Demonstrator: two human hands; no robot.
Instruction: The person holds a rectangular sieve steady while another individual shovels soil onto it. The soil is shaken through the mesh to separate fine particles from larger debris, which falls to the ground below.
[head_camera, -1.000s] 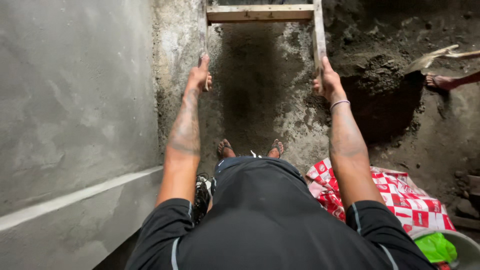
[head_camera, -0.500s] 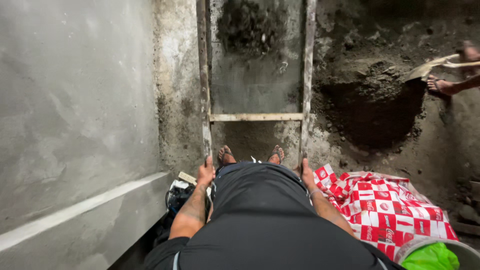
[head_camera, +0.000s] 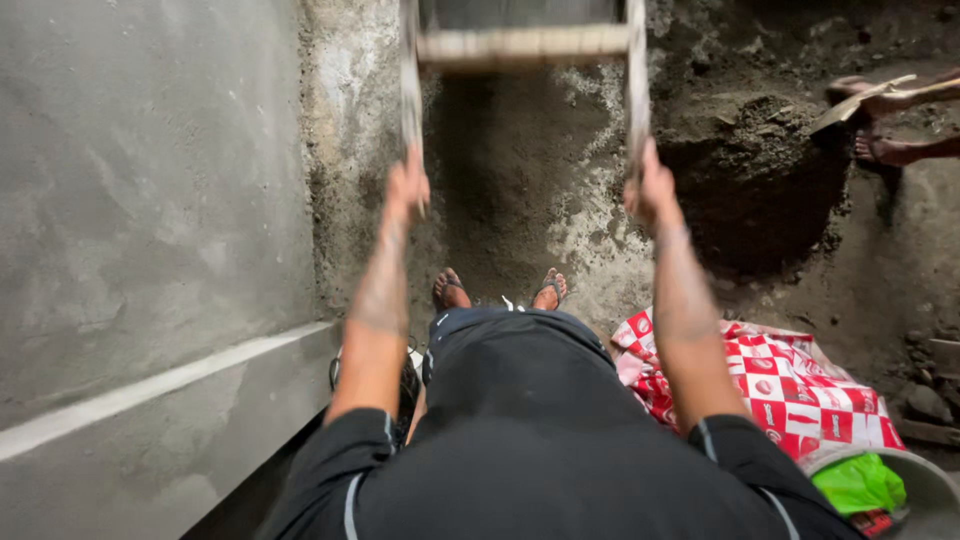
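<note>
**Both hands gripping a wooden sieve frame over the sand**

The left hand and the right hand are each clamping their fingers around a side rail of the wooden frame, arms stretched forward. The frame's long axis is running straight away from the person, its crossbar lying square across at the top of the view, over the damp sand beside the grey wall. Half a second ago the frame was pulled close to the knees; now it is pushed far out. A red-and-white checked sack is lying to the right, near a bucket holding a green bag. Another person's foot is showing at upper right.
</note>
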